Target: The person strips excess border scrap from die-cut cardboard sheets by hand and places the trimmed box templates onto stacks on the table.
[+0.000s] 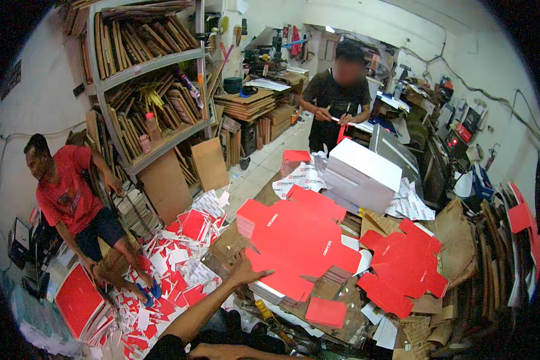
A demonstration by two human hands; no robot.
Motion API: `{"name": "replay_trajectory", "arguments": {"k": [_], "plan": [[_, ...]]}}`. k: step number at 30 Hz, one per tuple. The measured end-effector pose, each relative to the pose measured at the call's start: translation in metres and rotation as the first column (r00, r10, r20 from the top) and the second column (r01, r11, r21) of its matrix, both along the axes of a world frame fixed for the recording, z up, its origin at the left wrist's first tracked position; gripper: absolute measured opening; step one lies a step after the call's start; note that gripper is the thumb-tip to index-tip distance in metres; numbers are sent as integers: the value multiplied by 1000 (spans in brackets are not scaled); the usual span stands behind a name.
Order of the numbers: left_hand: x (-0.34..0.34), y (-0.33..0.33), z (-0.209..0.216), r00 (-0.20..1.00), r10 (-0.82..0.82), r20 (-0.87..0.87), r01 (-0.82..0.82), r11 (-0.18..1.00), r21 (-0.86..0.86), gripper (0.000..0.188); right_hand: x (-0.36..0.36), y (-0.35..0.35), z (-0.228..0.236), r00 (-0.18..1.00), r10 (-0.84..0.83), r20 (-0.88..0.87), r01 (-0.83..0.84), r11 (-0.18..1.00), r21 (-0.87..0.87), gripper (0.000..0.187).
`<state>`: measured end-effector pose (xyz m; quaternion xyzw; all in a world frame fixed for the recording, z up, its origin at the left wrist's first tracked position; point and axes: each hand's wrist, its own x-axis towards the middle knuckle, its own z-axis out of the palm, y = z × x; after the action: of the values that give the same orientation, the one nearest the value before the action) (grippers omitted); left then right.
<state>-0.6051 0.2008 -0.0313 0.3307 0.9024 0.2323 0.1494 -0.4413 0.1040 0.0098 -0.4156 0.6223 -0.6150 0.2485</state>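
My left hand is open, its fingers spread against the near left edge of a tall stack of red die-cut cardboard box blanks. The blanks lie flat on the worktable, with flaps and notches around their edges and small white print on top. A strip of my right arm shows along the lower edge; its fingers cannot be made out. Right of the big stack lies a second, smaller pile of red die-cut blanks. A small red cardboard rectangle rests near the table's front edge.
White sheets are stacked at the table's far side, where a person stands holding something thin. Another person sits at left beside red and white scraps on the floor. Shelves hold boards. A yellow-handled tool lies near me.
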Motion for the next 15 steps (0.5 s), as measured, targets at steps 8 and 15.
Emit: {"name": "replay_trajectory", "arguments": {"k": [8,15], "plan": [[-6,10,-26,995,0,101,-11,994,111,123,-1,7,2,993,68,94,-63,997,-54,36],[-34,5,-114,993,121,-8,-119,986,115,131,-15,7,-5,979,-29,-204,47,995,86,35]]}}
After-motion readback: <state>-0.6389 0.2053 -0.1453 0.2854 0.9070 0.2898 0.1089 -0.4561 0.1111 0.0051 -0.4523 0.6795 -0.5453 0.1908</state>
